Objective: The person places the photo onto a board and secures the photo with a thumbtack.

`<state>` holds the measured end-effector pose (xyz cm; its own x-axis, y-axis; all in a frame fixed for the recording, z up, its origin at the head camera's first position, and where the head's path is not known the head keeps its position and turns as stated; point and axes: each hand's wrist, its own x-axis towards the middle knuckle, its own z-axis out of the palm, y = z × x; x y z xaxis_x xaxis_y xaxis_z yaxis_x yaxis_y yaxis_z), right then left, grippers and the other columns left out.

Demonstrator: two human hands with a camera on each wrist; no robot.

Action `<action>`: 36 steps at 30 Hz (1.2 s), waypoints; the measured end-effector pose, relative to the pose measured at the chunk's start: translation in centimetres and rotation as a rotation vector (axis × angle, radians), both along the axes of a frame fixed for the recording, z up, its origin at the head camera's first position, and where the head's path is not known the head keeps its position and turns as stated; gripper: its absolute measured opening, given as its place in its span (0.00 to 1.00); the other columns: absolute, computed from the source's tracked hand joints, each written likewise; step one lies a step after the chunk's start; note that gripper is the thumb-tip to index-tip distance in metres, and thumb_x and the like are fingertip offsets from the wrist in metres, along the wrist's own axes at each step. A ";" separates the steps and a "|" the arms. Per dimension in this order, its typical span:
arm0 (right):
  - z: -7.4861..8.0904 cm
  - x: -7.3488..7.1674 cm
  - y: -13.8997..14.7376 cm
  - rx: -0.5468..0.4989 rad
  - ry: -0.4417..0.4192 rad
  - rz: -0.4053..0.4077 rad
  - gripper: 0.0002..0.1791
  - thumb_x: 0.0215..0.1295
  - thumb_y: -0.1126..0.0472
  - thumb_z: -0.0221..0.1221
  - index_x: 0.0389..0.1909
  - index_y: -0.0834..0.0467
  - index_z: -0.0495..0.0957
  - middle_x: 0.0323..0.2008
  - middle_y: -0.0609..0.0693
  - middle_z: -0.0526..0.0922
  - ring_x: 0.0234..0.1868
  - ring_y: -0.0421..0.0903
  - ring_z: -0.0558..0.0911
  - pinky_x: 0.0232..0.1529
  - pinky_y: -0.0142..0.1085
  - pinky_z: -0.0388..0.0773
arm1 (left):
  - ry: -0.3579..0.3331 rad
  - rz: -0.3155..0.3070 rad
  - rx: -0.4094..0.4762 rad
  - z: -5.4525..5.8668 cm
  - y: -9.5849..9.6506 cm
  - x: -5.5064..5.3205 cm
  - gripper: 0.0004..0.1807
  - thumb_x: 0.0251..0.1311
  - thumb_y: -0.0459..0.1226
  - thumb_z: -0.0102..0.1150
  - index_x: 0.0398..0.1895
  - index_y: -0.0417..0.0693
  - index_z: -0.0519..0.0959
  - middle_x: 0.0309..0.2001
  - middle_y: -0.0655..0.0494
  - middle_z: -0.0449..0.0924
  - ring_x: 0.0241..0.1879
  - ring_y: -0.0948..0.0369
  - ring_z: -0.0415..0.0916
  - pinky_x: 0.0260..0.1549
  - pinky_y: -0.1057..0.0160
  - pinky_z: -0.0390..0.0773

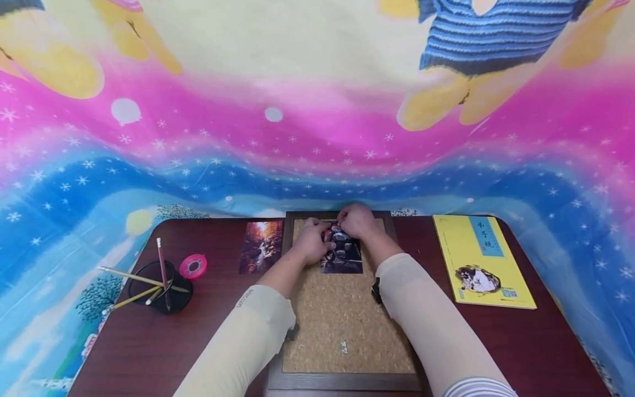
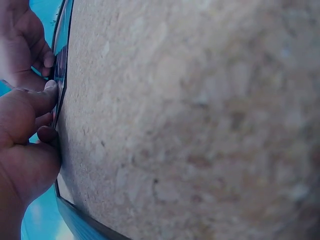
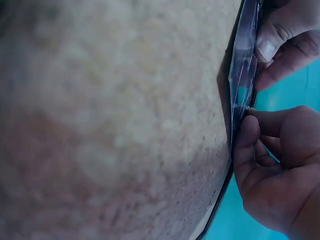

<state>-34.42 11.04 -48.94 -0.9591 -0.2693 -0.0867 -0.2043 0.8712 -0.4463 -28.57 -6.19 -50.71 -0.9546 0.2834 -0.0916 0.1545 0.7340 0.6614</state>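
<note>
A dark printed photo (image 1: pixel 342 259) lies against the upper part of a framed cork board (image 1: pixel 347 314). My left hand (image 1: pixel 312 242) rests on the photo's left side, thumb and fingertips pressing its surface. At the top edge of the photo, my right hand (image 1: pixel 358 221) pinches a tiny pale thing between thumb and forefinger, apparently a pushpin, mostly hidden by the fingertips. The right wrist view shows the right hand (image 3: pixel 280 165) touching the photo (image 3: pixel 242 65), whose near edge stands slightly off the cork. Across from it the left hand (image 3: pixel 292 37) holds the photo down.
Left of the board lies an autumn-coloured photo (image 1: pixel 260 248). Further left are a pink tape roll (image 1: pixel 193 267) and a black mesh cup (image 1: pixel 181 300) with pencils. A yellow book (image 1: pixel 481 264) lies at right. Small clear bits (image 1: pixel 344 347) sit low on the cork.
</note>
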 end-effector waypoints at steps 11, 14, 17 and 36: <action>0.2 -0.1 0.1 0.023 -0.003 0.014 0.10 0.72 0.63 0.57 0.43 0.55 0.88 0.48 0.52 0.87 0.53 0.53 0.83 0.56 0.46 0.79 | -0.004 0.000 0.008 0.2 0.1 0.0 0.34 0.69 0.41 0.67 0.75 0.42 0.70 0.66 0.41 0.65 0.65 0.49 0.67 0.65 0.51 0.70; 0.1 -0.2 0.0 0.028 -0.014 0.018 0.10 0.72 0.62 0.58 0.44 0.54 0.88 0.49 0.52 0.87 0.53 0.53 0.83 0.56 0.46 0.79 | -0.002 0.001 0.006 0.3 0.0 0.2 0.33 0.69 0.41 0.67 0.75 0.43 0.70 0.68 0.40 0.65 0.67 0.48 0.66 0.66 0.50 0.69; 0.1 -0.2 0.1 0.009 -0.022 0.027 0.10 0.72 0.62 0.59 0.45 0.54 0.88 0.49 0.52 0.87 0.54 0.52 0.83 0.57 0.45 0.79 | 0.000 0.002 0.004 0.3 -0.2 0.3 0.35 0.68 0.41 0.68 0.75 0.42 0.69 0.69 0.40 0.65 0.68 0.47 0.66 0.67 0.50 0.69; 0.7 1.0 2.2 -0.268 -0.118 -0.023 0.09 0.74 0.62 0.61 0.49 0.56 0.88 0.37 0.53 0.86 0.28 0.45 0.83 0.34 0.40 0.81 | 0.053 0.022 0.187 0.3 -1.3 1.8 0.36 0.60 0.33 0.73 0.73 0.40 0.72 0.71 0.39 0.65 0.53 0.50 0.76 0.57 0.52 0.75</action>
